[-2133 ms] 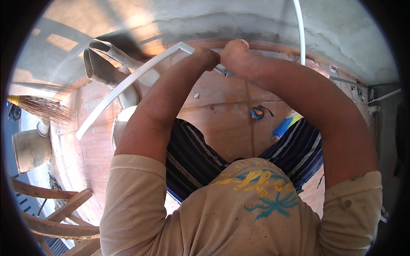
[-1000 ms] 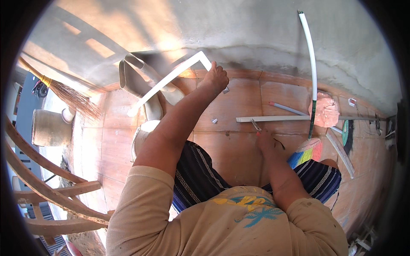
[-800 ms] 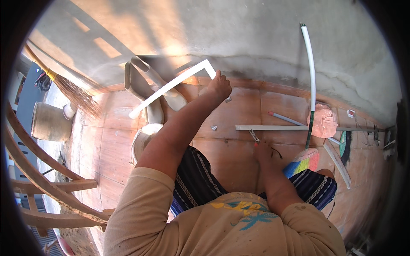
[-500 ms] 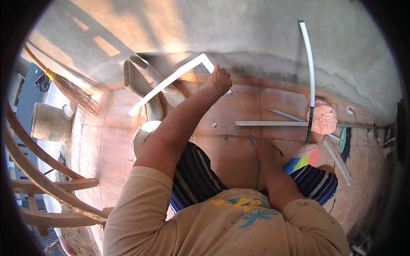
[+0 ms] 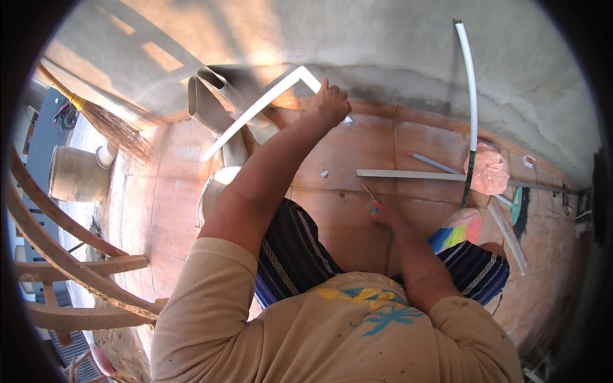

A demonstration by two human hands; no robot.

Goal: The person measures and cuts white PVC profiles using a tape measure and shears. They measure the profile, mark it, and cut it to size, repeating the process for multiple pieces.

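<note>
A white plastic strip, bent at a sharp corner (image 5: pixel 258 110), is held up near the wall by my left hand (image 5: pixel 331 105). The fingers are closed on its short arm. A small silvery piece pokes out just under that hand. My right hand (image 5: pixel 386 216) is closed round a small hand tool (image 5: pixel 377 205) with a red-and-blue handle and a thin pointed end. Its exact kind is hard to make out. Beyond it on the tiles lie a long pale strip (image 5: pixel 408 174) and a small white offcut (image 5: pixel 324 173).
Tall boots (image 5: pixel 211 105) stand by the wall, left of centre, and a broom (image 5: pixel 105 118) leans farther left. Curved wooden bars (image 5: pixel 70 268) fill the lower left. At right are a pink crumpled bag (image 5: pixel 488 169), a long white tube (image 5: pixel 469 83) and a grey pipe (image 5: pixel 434 161).
My right hand has closed round the tool and raised it, its pointed end now aimed up and left. The left hand still grips the bent strip. The whole view has shifted slightly.
</note>
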